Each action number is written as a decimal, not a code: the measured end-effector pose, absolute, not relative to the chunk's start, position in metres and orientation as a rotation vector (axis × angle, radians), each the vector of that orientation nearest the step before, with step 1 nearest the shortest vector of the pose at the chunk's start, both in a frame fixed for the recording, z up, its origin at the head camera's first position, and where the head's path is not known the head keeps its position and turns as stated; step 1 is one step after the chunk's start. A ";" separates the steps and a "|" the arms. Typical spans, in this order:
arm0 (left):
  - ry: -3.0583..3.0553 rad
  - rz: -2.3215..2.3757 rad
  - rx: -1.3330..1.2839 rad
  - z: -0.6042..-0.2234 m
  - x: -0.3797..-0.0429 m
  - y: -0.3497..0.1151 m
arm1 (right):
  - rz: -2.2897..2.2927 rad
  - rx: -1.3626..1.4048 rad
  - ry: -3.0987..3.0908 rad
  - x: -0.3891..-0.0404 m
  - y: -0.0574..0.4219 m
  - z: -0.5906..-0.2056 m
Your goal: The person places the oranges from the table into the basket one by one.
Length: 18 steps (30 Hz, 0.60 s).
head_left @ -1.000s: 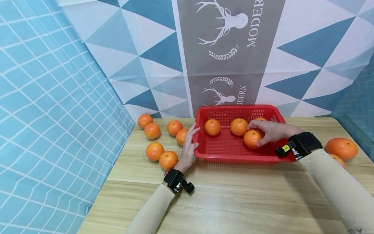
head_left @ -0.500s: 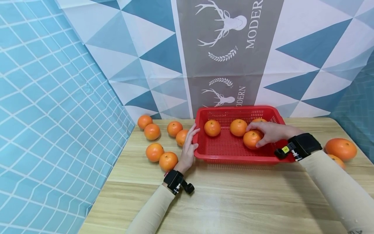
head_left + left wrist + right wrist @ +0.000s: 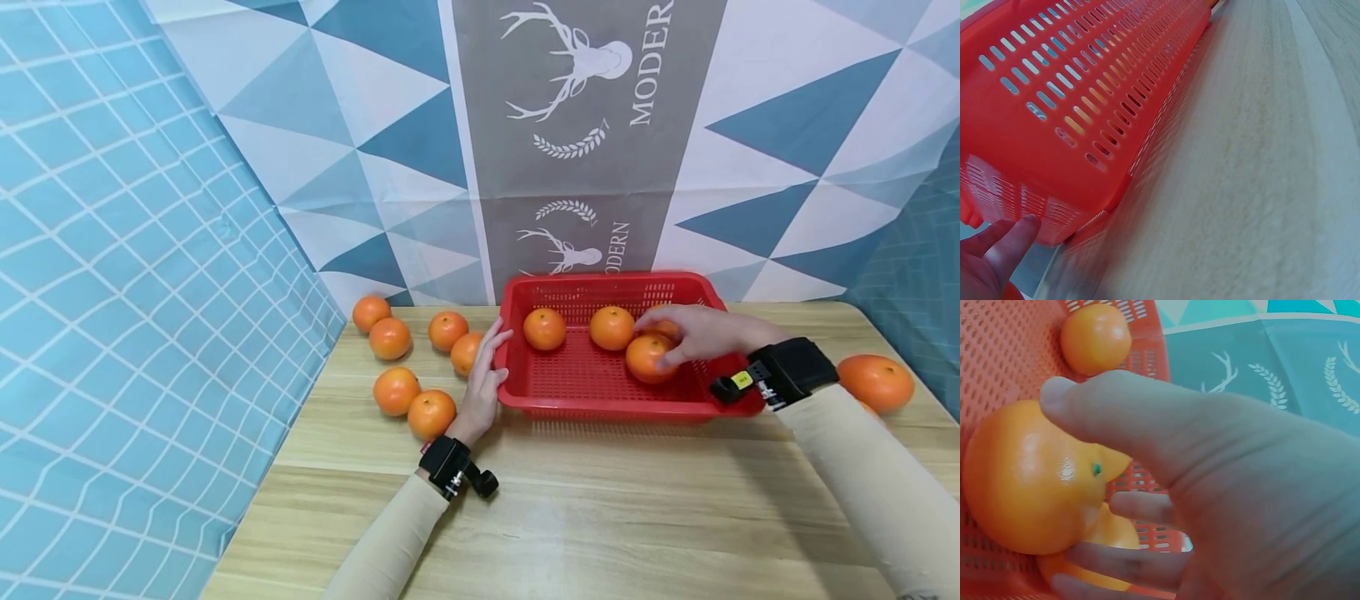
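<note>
A red slotted plastic basket (image 3: 577,407) stands on the table with several oranges in it. My left hand (image 3: 483,385) rests against its left end; in the left wrist view the extended fingers (image 3: 1013,247) touch the basket's end wall. Over the right part of the basket is my right hand (image 3: 701,333), beside an orange (image 3: 645,360) on the basket floor. Its thumb (image 3: 1116,406) and loosely spread fingers do not close round that fruit in the right wrist view. Another orange (image 3: 612,327) sits just behind, one (image 3: 544,329) lies to the left, and one is partly hidden under my fingers.
Several loose oranges (image 3: 432,414) lie on the wooden table (image 3: 600,517) left of the basket. At the right, a larger-looking orange fruit (image 3: 876,383) and another, mostly hidden by my forearm, lie near the table's edge. A patterned cloth (image 3: 420,167) hangs directly behind the basket.
My right hand has loosened from the front orange and shifted slightly right; the orange stays on the basket floor. The left hand keeps its place at the basket's end.
</note>
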<state>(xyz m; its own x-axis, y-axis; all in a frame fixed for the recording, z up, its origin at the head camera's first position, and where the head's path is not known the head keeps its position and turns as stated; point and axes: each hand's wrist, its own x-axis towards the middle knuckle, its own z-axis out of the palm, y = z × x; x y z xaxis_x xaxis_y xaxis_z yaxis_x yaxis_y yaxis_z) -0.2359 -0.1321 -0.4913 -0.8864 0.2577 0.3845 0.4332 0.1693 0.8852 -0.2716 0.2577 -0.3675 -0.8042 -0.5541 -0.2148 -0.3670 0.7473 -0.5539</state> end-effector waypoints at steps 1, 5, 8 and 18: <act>-2.285 -1.812 -0.682 -0.492 -0.236 -0.132 | -0.710 -0.702 2.584 -0.271 0.258 -0.366; -2.285 -1.809 -0.677 -0.492 -0.236 -0.132 | -0.715 -0.676 2.611 -0.270 0.260 -0.360; -2.286 -1.806 -0.677 -0.493 -0.236 -0.132 | -0.742 -0.668 2.612 -0.268 0.263 -0.356; -2.301 -1.811 -0.674 -0.493 -0.236 -0.133 | -0.766 -0.673 2.713 -0.265 0.283 -0.343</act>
<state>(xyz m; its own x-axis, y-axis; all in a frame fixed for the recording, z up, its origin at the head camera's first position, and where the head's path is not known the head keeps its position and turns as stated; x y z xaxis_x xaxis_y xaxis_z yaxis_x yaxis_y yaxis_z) -0.2364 -0.1328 -0.4928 -0.8904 0.2596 0.3738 0.4243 0.1768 0.8881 -0.2653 0.2826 -0.3432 -0.8644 -0.4919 -0.1044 -0.3645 0.7560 -0.5436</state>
